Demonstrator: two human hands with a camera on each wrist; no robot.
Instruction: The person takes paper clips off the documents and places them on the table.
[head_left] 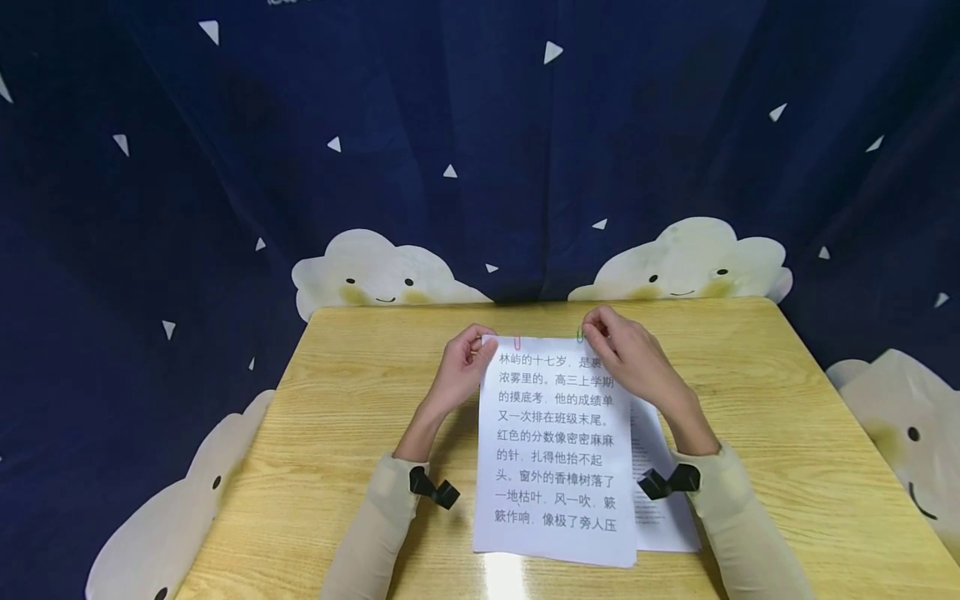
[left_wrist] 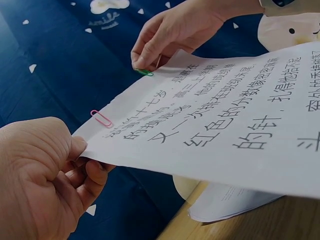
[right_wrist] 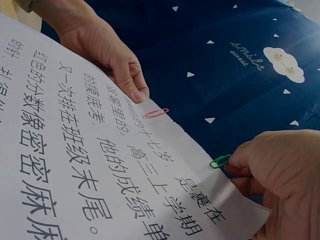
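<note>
Large printed Chinese characters cover the upper sheet of paper point(head_left: 551, 467), lifted off the table at its top edge. My left hand point(head_left: 457, 371) pinches its top left corner between thumb and fingers. Beside that hand, a pink paper clip point(left_wrist: 101, 119) sits on the top edge. Toward the right end of the same edge is a green paper clip point(right_wrist: 220, 161), partly over the paper. My right hand point(head_left: 637, 354) pinches the clip's outer end, as the right wrist view shows. How many sheets are held together cannot be told.
Under the lifted paper and to its right, more printed paper point(head_left: 660, 492) with small text lies on the wooden table point(head_left: 360, 392). A dark blue curtain point(head_left: 495, 108) with white triangles and clouds hangs behind the table's far edge.
</note>
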